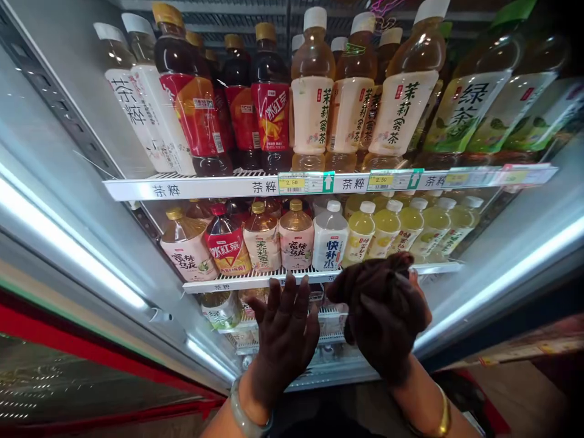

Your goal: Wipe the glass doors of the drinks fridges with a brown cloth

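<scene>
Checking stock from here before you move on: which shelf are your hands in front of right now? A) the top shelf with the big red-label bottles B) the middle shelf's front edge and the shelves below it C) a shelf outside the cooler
B: both the left hand and the right hand are raised just below the middle shelf, under the white bottle, well beneath the top shelf.

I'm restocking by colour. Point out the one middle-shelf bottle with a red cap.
The red-capped bottle, second from the left on the middle shelf, with a red label. Its neighbours have gold or white caps.
</scene>
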Demonstrator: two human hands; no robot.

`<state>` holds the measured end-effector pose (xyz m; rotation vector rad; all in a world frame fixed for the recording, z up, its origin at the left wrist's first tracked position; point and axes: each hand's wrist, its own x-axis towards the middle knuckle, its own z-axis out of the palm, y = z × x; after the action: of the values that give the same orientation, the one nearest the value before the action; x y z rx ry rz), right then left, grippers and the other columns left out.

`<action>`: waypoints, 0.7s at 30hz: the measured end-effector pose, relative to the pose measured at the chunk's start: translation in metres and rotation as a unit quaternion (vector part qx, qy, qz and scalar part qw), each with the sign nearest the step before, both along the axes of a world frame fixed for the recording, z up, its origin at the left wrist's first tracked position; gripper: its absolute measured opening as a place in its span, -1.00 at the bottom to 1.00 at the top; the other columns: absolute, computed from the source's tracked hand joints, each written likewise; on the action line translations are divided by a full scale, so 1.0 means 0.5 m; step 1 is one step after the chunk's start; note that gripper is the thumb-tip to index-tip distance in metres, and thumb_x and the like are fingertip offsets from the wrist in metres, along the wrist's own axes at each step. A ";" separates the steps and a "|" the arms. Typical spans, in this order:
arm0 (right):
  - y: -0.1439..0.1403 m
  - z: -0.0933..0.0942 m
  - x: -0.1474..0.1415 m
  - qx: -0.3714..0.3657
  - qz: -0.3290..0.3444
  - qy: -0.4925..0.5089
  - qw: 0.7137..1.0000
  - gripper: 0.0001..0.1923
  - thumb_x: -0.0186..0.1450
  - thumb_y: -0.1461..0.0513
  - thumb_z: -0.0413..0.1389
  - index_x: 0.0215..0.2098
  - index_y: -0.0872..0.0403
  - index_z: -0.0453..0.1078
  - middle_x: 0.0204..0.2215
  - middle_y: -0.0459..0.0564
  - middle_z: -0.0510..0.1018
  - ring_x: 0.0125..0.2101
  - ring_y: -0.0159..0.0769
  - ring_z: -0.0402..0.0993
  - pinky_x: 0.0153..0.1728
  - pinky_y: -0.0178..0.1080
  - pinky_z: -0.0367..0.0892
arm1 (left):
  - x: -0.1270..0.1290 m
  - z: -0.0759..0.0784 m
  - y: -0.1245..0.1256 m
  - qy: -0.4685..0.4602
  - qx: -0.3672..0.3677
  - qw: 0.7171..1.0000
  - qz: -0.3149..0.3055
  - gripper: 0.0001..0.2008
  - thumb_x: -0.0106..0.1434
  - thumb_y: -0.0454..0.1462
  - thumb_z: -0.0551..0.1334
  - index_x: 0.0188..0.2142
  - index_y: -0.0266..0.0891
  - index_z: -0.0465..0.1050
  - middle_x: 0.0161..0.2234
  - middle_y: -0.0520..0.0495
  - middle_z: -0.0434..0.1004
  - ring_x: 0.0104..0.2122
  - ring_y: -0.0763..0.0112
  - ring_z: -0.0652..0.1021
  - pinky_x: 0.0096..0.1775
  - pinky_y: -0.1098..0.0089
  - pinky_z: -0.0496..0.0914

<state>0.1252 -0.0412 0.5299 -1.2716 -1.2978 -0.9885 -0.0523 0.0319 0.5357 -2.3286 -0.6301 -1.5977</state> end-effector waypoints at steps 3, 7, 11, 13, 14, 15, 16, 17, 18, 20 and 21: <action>0.035 0.017 -0.058 0.038 0.033 -0.048 0.998 -0.68 0.16 0.31 0.39 -0.14 -0.10 0.54 0.20 0.00 0.36 0.29 0.05 0.32 0.31 0.24 0.32 | -0.025 0.000 0.006 0.002 -0.009 1.000 0.000 -0.19 0.37 -0.40 0.23 0.51 -0.25 -0.08 0.53 -0.06 -0.22 0.53 0.22 -0.15 0.51 0.10 -0.35; 0.048 -0.037 -0.097 0.004 0.081 -0.101 0.992 -0.67 0.15 0.34 0.40 -0.16 -0.10 0.53 -0.01 -0.11 0.47 0.22 -0.14 0.36 0.37 0.07 0.30 | -0.068 -0.007 0.027 0.006 -0.001 1.000 0.004 -0.18 0.35 -0.44 0.22 0.51 -0.27 -0.09 0.53 -0.10 -0.21 0.53 0.18 -0.12 0.51 0.16 -0.17; 0.028 -0.057 -0.088 0.014 0.054 -0.037 0.998 -0.63 0.16 0.43 0.37 -0.16 -0.06 0.53 0.03 -0.08 0.46 0.19 -0.15 0.44 0.30 0.07 0.39 | -0.106 -0.011 0.046 0.004 0.008 1.000 0.020 -0.16 0.34 -0.44 0.26 0.50 -0.27 -0.07 0.53 -0.10 -0.19 0.53 0.19 -0.11 0.51 0.15 -0.13; 0.032 -0.029 -0.102 0.024 0.046 -0.005 0.999 -0.61 0.15 0.41 0.39 -0.12 -0.09 0.54 0.15 -0.03 0.39 0.25 -0.03 0.39 0.28 0.17 0.38 | -0.121 -0.013 0.052 0.008 0.008 0.999 0.032 -0.18 0.36 -0.44 0.24 0.51 -0.26 -0.08 0.53 -0.10 -0.21 0.53 0.21 -0.13 0.51 0.11 -0.19; 0.040 -0.012 -0.117 0.024 0.056 0.004 0.998 -0.60 0.16 0.38 0.39 -0.10 -0.12 0.55 0.20 -0.03 0.36 0.27 0.01 0.36 0.28 0.21 0.37 | -0.127 -0.016 0.056 0.010 0.010 0.999 0.041 -0.18 0.37 -0.43 0.23 0.51 -0.25 -0.09 0.53 -0.12 -0.21 0.53 0.21 -0.14 0.51 0.07 -0.23; 0.053 0.002 -0.137 0.023 0.072 0.004 0.997 -0.60 0.17 0.35 0.39 -0.08 -0.15 0.55 0.22 -0.04 0.35 0.29 0.02 0.34 0.29 0.22 0.36 | -0.134 -0.020 0.059 0.012 0.011 0.999 0.051 -0.19 0.37 -0.41 0.23 0.51 -0.24 -0.10 0.53 -0.14 -0.22 0.53 0.20 -0.14 0.50 0.04 -0.27; 0.067 0.011 -0.158 0.026 0.087 -0.007 0.996 -0.62 0.18 0.31 0.40 -0.08 -0.18 0.56 0.21 -0.07 0.37 0.29 0.00 0.33 0.29 0.20 0.35 | -0.140 -0.026 0.062 0.015 0.013 0.998 0.059 -0.19 0.38 -0.40 0.22 0.52 -0.23 -0.11 0.53 -0.16 -0.22 0.53 0.18 -0.14 0.50 0.01 -0.31; 0.081 0.014 -0.179 0.030 0.098 -0.028 0.994 -0.64 0.18 0.27 0.41 -0.10 -0.20 0.56 0.19 -0.10 0.41 0.29 -0.03 0.32 0.30 0.16 0.35 | -0.146 -0.033 0.066 0.017 0.016 0.998 0.066 -0.19 0.39 -0.38 0.21 0.52 -0.23 -0.13 0.53 -0.19 -0.23 0.53 0.16 -0.15 0.49 -0.02 -0.35; 0.092 0.009 -0.196 0.032 0.104 -0.054 0.993 -0.66 0.17 0.24 0.43 -0.13 -0.22 0.56 0.15 -0.14 0.45 0.28 -0.07 0.31 0.32 0.10 0.34 | -0.153 -0.041 0.069 0.019 0.020 0.997 0.070 -0.19 0.40 -0.37 0.20 0.53 -0.22 -0.14 0.53 -0.20 -0.23 0.53 0.14 -0.15 0.48 -0.04 -0.39; 0.101 -0.018 -0.213 0.019 0.106 -0.105 0.989 -0.70 0.16 0.21 0.44 -0.18 -0.23 0.57 0.07 -0.20 0.51 0.27 -0.16 0.31 0.34 -0.01 0.31 | -0.167 -0.058 0.076 0.024 0.024 0.997 0.075 -0.20 0.40 -0.37 0.18 0.53 -0.22 -0.15 0.53 -0.22 -0.24 0.53 0.13 -0.16 0.47 -0.08 -0.42; 0.098 -0.034 -0.212 0.009 0.105 -0.119 0.987 -0.72 0.17 0.22 0.43 -0.18 -0.22 0.57 0.03 -0.22 0.53 0.24 -0.20 0.33 0.34 -0.05 0.30 | -0.174 -0.065 0.078 0.027 0.024 0.996 0.080 -0.19 0.39 -0.38 0.19 0.53 -0.22 -0.15 0.52 -0.21 -0.24 0.53 0.13 -0.15 0.47 -0.11 -0.41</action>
<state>0.0194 0.0076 0.5128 -1.0002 -1.5678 -1.0197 -0.1394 0.0710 0.5033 -2.2182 -0.7383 -1.4588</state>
